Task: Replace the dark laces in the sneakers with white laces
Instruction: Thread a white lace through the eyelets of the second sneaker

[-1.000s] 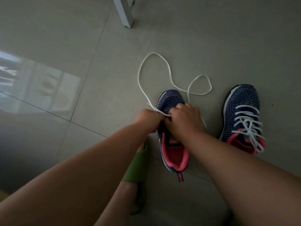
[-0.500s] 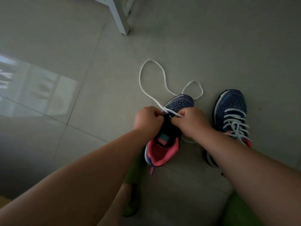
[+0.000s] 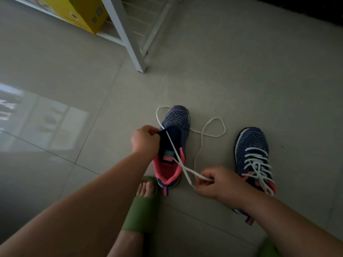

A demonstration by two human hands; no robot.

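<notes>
Pinched in the grip of the right hand [image 3: 216, 183], low and right of centre, are 2 flat ends of the white lace [image 3: 187, 170], which cross just before the curled fingers. From there the woven cord is run up across the open mouth of the unlaced sneaker [image 3: 173, 145] at the frame's centre, and its slack is laid on the floor [image 3: 259, 71] in 2 rounded loops, 1 around the toe and 1 to the right. At the sneaker's left edge the dark tongue is gripped by the curled fingers of the left hand [image 3: 144, 140]. Blue knit with fine dashed stripes is seen on the upper, with a smooth coral-pink padded collar and lining. At the right a second sneaker [image 3: 253, 156] of the same knit is seen, already threaded with white lacing. Glossy grey tiles make up the floor. A matte green slipper [image 3: 143, 210] with bare toes lies at lower centre. At the top left stand a white slatted rack [image 3: 130, 34] and a yellow box [image 3: 78, 13].
</notes>
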